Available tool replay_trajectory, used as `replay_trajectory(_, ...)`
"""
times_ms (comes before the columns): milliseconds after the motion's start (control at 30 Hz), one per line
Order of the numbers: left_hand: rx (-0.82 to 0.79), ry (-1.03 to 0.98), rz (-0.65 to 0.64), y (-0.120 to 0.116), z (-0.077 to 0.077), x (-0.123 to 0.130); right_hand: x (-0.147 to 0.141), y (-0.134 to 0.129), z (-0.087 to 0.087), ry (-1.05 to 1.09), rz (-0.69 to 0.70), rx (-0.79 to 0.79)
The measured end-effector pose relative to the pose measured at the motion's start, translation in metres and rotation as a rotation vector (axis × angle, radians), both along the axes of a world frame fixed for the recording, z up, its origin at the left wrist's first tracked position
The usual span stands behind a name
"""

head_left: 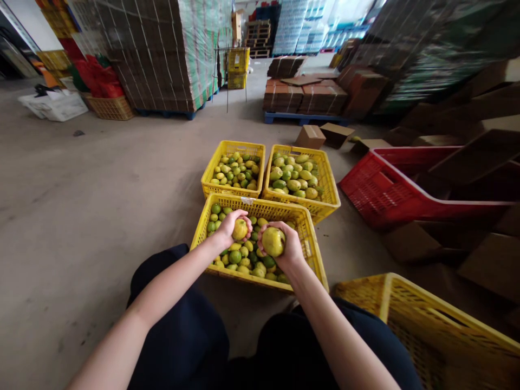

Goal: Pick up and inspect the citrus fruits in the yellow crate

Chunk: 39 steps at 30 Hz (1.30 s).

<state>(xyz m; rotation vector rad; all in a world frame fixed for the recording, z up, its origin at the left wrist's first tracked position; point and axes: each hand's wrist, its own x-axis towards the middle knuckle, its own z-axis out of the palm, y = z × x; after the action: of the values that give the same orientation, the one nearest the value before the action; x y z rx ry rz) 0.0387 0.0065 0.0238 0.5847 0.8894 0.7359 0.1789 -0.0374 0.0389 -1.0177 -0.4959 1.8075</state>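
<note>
My left hand (228, 226) is closed around a yellow lemon (240, 229), its fingers curled under the fruit. A larger yellow-green lemon (273, 241) with a dark mark on its side sits in my right hand (291, 246), fingers wrapped round it. Both hands are above the near yellow crate (313, 254), a short gap apart. Inside that crate lie many green and yellow lemons (234, 257), partly hidden by my hands and forearms.
Behind stand two more yellow crates (211, 187) (331, 200) of similar fruit. A red crate (365, 189) with cardboard is on the right, and another yellow crate (385, 295) by my right leg. Further back, flattened cartons (284, 97) rest on a blue pallet (280, 117).
</note>
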Motion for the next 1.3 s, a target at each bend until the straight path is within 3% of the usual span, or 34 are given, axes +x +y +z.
replay_trajectory(900,-0.064,0.011,-0.071,0.003,-0.013,0.010,-0.001,0.004,-0.008,0.029,0.070,-0.062)
replay_trajectory(1167,-0.198,-0.096,0.100,0.000,0.004,0.006,0.014,0.000,0.016,0.087,0.072,0.040)
replay_trajectory(1300,-0.232,-0.227,0.196,0.001,0.008,-0.002,0.021,0.001,0.017,0.094,0.036,0.034)
